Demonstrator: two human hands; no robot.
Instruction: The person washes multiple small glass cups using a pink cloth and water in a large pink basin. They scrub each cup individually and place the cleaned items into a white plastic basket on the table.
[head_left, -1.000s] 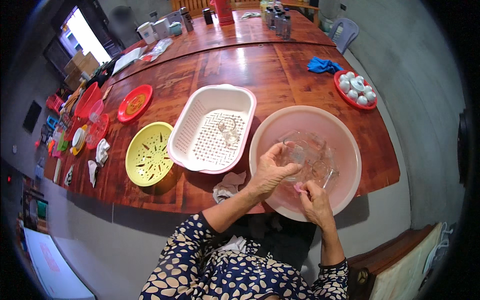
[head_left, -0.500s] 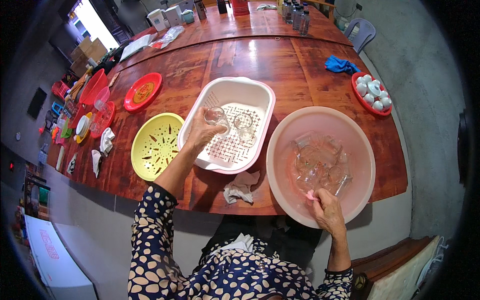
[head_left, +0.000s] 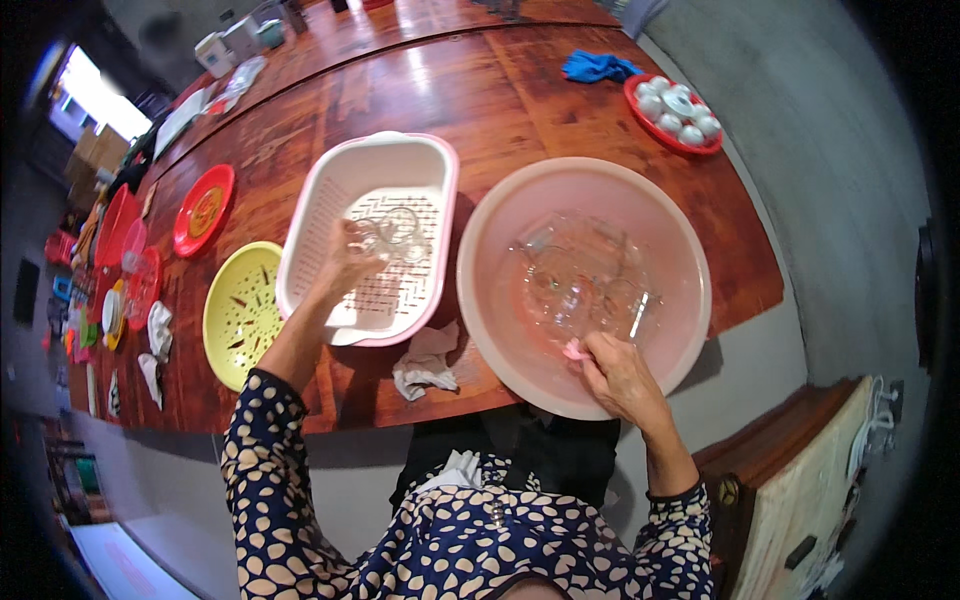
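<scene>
In the white draining basket with a pink rim [head_left: 451, 200], my left hand [head_left: 345, 265] has its fingers around a clear glass [head_left: 368, 238], slightly blurred. A second clear glass [head_left: 403, 226] sits in the basket right beside it. To the right stands a large pale pink basin [head_left: 690, 270] with several clear glasses [head_left: 560, 275] lying in water. Over the basin's near side, my right hand [head_left: 622, 378] is closed on a small pink cloth [head_left: 575, 350], which mostly hides inside the fingers.
A yellow colander [head_left: 240, 315] stands left of the basket. A crumpled whitish cloth [head_left: 428, 362] lies between basket and basin at the table's front edge. Farther off are a red plate [head_left: 203, 210], a blue cloth [head_left: 598, 67] and a red tray of white cups [head_left: 680, 142].
The whole view has shifted, so the table's things sit farther left and higher. My left hand has lowered its glass into the basket beside the other one. My right hand still grips the pink cloth.
</scene>
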